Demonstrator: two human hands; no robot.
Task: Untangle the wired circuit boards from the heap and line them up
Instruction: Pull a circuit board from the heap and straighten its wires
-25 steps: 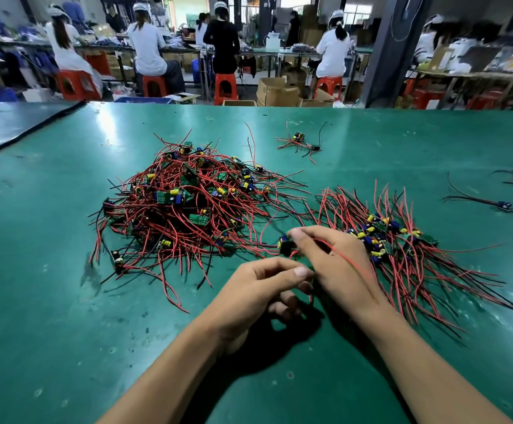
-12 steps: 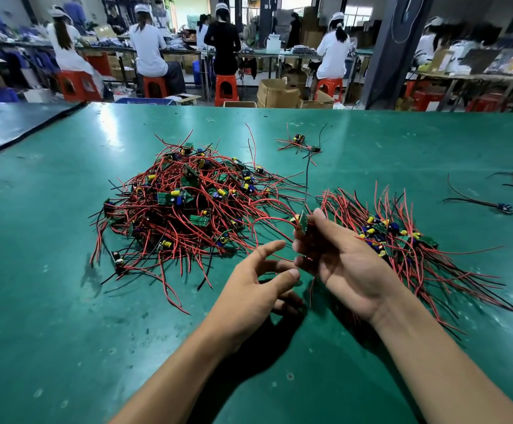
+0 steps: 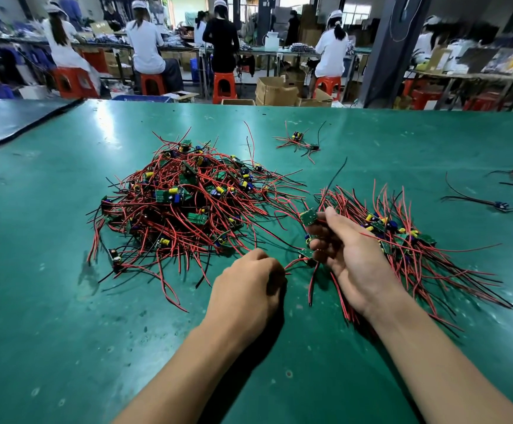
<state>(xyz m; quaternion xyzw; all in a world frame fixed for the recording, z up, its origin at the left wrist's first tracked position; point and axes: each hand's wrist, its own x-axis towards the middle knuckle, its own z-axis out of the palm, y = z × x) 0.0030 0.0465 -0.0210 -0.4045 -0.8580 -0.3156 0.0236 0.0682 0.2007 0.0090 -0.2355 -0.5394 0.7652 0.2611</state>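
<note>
Closing since a moment ago, my left hand is pinching red wires; my right hand is gripping a circuit board.

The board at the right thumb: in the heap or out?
Out. The right hand pinches the board above the mat, right of the heap; red wires hang below.

head-worn view, looking down, near table
</note>
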